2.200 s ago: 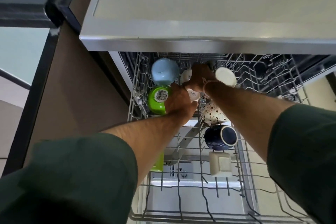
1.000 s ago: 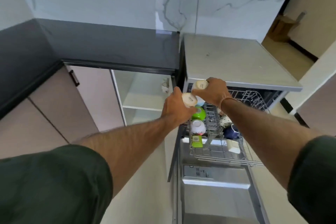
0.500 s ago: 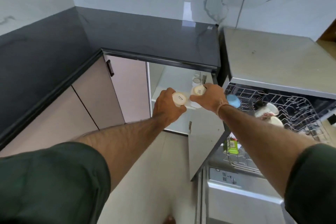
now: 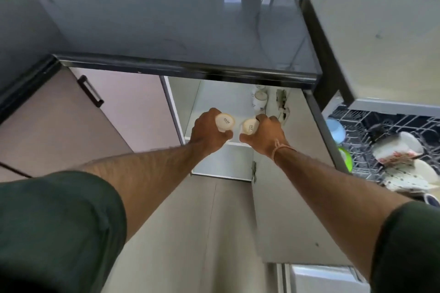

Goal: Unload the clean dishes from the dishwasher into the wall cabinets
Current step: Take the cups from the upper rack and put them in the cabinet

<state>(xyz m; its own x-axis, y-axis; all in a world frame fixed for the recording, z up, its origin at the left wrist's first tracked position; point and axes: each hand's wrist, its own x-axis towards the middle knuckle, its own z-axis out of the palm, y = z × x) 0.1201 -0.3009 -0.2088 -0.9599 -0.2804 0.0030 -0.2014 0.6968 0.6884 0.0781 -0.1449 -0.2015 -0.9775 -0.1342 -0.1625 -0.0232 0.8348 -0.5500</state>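
Left hand (image 4: pixel 209 132): fingers (image 4: pixel 210 112) curled round left cream cup (image 4: pixel 225 122), small, round printed base facing camera, held at mouth of open cabinet (image 4: pixel 214 95). Right hand (image 4: pixel 263 137): fingers wrapped round right cream cup (image 4: pixel 248 126), matching, just beside first, not touching. Deeper in cabinet: white patterned mug (image 4: pixel 259 100). Right of cabinet: dishwasher rack (image 4: pixel 371 123) with blue, green, white dishes. Above cabinet: dark tabletop (image 4: pixel 190 31).

Outstretched side by side, left hand (image 4: pixel 209 131) and right hand (image 4: pixel 264 136) both curled.
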